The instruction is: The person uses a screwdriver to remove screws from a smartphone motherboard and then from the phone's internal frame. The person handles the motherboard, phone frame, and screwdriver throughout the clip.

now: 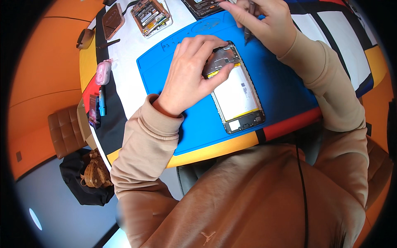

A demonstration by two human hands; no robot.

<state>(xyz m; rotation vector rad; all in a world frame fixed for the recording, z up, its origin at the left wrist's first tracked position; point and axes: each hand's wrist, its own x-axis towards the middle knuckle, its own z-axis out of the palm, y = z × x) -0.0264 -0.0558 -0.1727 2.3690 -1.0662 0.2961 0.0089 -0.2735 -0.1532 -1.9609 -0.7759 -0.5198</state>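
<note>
An opened phone [236, 91] lies on the blue work mat [194, 128], its white battery and dark lower board exposed. My left hand [190, 68] grips its upper end, with the thumb by the silvery metal cover plate [222, 59] and the fingers curled over the top edge. They hide part of that plate. Up and to the right, above the mat, my right hand [269, 20] is closed around a dark, slender pen-shaped tool [247, 34] with its tip pointing down. The thumb and forefinger reach left near the picture's top edge; whether they pinch anything small is unclear.
Beyond the mat are another opened phone [151, 18], a dark device [200, 7] and a brown phone-like slab [113, 21]. Along the left side lie brown-tinted glasses [84, 39], a pink case [103, 73], a blue marker [102, 101] and a small dark box [94, 110].
</note>
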